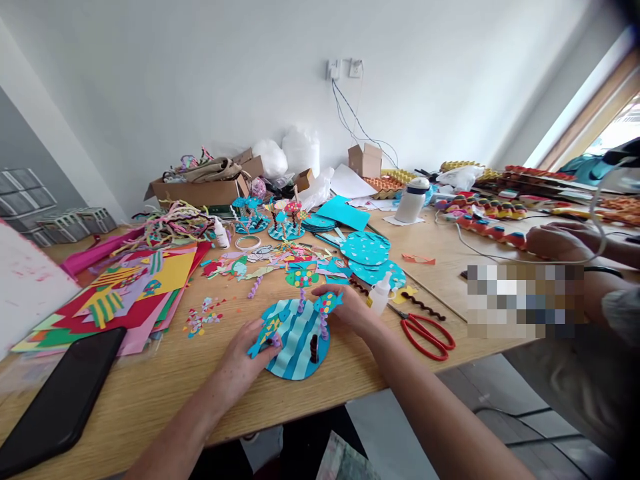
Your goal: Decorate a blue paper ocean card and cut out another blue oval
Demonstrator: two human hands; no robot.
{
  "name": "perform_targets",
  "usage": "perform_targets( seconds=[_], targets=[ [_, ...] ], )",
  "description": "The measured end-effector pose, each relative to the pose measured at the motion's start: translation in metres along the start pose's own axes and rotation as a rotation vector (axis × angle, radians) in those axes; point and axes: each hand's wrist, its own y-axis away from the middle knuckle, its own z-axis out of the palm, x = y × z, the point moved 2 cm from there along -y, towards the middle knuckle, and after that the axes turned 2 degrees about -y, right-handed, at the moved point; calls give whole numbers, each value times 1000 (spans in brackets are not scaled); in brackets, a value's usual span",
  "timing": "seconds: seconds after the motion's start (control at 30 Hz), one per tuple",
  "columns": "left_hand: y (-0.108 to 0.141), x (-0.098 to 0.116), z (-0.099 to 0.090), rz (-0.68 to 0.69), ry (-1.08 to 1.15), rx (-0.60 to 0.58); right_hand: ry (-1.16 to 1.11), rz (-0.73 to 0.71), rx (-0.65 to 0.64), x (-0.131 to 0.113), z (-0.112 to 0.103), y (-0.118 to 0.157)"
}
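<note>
A round blue disc with pale wavy stripes [295, 347] lies near the table's front edge. Purple twisted stems and a short dark brown stem [314, 349] stand on it, with paper fish on the purple ones. My left hand [239, 360] is at the disc's left side, fingers closed around a blue and yellow paper fish [270, 332]. At the upper right of the disc, my right hand [345, 307] reaches behind a blue fish with coloured dots [327, 303]; its fingertips are partly hidden. A green dotted fish [302, 279] is beyond the disc.
Red-handled scissors [429, 335] and a glue bottle [380, 295] lie and stand to the right. Left are coloured paper sheets [173, 280] and a black phone [65, 393]. Paper scraps, finished discs and a cardboard box [200, 193] are behind. Another person's hands [560, 241] are at right.
</note>
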Motion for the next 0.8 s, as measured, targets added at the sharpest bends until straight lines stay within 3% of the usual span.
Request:
perform_targets(
  seconds=[0.13, 0.27, 0.5, 0.8],
  targets=[
    [0, -2, 1, 3, 15, 20, -37, -115, -160, -2, 5, -9],
    [-2, -4, 2, 16, 68, 3, -3, -208, -206, 2, 13, -18],
    [-2, -3, 3, -15, 87, 4, 61, -239, -172, 15, 26, -27],
    [-3, -8, 6, -13, 85, 11, 216, -192, -132, 9, 31, -23]
  ],
)
